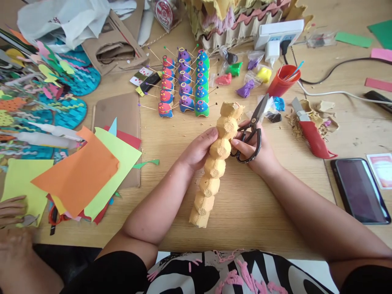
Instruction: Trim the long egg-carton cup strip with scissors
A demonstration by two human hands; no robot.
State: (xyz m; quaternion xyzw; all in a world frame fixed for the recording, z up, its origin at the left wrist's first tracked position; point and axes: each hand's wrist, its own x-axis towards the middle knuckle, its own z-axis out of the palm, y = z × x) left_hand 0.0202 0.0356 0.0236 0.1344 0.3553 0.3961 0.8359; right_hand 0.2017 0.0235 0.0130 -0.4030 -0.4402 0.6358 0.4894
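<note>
A long strip of yellow egg carton cups [214, 168] is held slantwise over the table, its lower end pointing toward my body. My left hand [199, 148] grips its left side near the upper cups, thumb on top. Black-handled scissors [254, 124] hang on my right hand [263, 153], blades pointing up and away, partly spread. The fingertips of that hand also touch the strip's right side; some fingers are hidden behind it. Just beyond stand three rows of painted egg-carton caterpillars [184, 77] in red, purple and green, with pin-like feelers.
Coloured paper sheets [76, 171] lie at left, beside another person's hand [14, 210]. Bagged clay [245, 87], a red cup [283, 79] and a power strip [280, 32] stand behind. To the right are a red-handled cutter [315, 136], shavings and a phone [360, 190].
</note>
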